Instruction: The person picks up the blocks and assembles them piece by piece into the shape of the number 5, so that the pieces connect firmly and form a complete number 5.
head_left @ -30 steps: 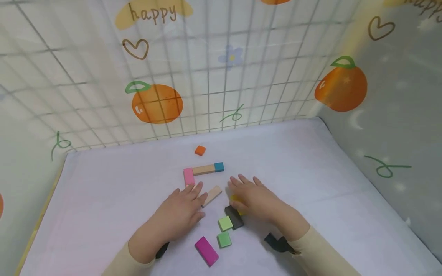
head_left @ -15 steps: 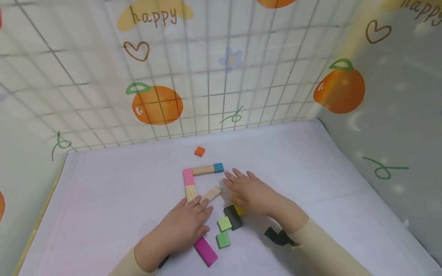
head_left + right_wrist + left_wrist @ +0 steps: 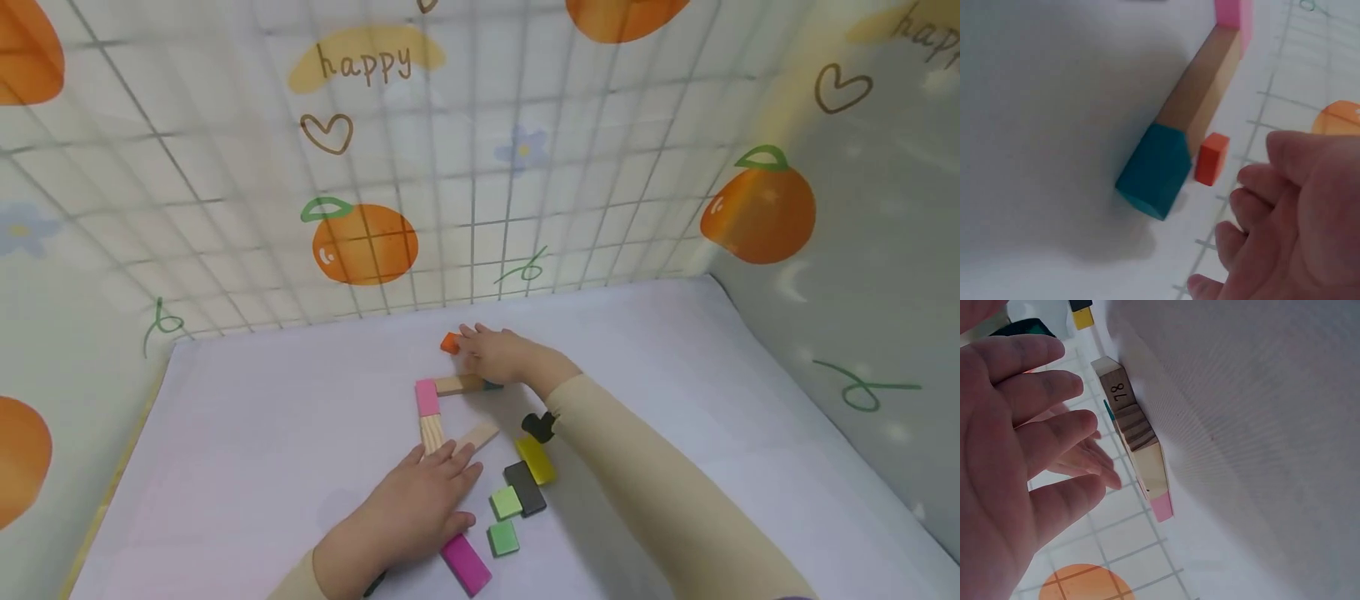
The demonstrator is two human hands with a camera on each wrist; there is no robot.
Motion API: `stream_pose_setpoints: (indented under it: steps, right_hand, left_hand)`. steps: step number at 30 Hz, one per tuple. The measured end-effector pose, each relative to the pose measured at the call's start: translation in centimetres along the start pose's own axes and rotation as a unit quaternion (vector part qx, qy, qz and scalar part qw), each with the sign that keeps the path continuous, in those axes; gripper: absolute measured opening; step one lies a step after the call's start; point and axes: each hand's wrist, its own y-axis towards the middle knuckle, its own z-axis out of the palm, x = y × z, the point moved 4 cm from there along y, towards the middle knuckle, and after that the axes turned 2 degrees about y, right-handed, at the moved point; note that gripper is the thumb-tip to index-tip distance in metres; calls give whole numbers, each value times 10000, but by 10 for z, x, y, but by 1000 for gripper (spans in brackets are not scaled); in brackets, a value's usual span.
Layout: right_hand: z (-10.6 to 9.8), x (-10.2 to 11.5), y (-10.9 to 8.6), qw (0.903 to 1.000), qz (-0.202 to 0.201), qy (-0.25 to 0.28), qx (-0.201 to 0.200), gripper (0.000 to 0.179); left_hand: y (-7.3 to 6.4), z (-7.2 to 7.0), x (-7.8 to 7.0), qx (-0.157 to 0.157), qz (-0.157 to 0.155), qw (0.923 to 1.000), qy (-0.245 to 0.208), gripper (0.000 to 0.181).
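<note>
My right hand [image 3: 498, 354] reaches over the far end of the block line, its fingertips beside a small orange block [image 3: 449, 342]. In the right wrist view the orange block [image 3: 1212, 159] stands apart from loosely bent fingers, near a teal block [image 3: 1157, 169]. That teal block ends a wooden block [image 3: 456, 385], which meets a pink block [image 3: 427, 397]. Below the pink one lies a striped wooden block [image 3: 432, 433]. My left hand [image 3: 416, 508] hovers with spread fingers by its near end and a slanted wooden block [image 3: 482, 435]. The left palm [image 3: 991, 456] holds nothing.
Right of the left hand lie a yellow block [image 3: 536, 460], a dark grey block [image 3: 525, 488], a light green block [image 3: 506, 502] and a green block [image 3: 503, 538]. A magenta block [image 3: 466, 565] is by the left thumb. A patterned curtain [image 3: 600, 167] borders the white surface.
My right hand has moved from over the yellow block, forward and left to the orange block, uncovering the yellow one. The left hand shifted slightly right and nearer me. The head view tilted slightly.
</note>
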Motion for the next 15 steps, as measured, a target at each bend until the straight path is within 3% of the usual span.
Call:
stream_pose_setpoints:
  steps: [6,15]
  right_hand:
    - [6,-10,5,9985,257,445,171,47]
    - [0,-15,9,9993,360,-13,-47,48]
  left_hand:
    - [1,-2,-2,52,46,10000,-6,63]
    - [0,-5,-2,78,-24,10000,-52,65]
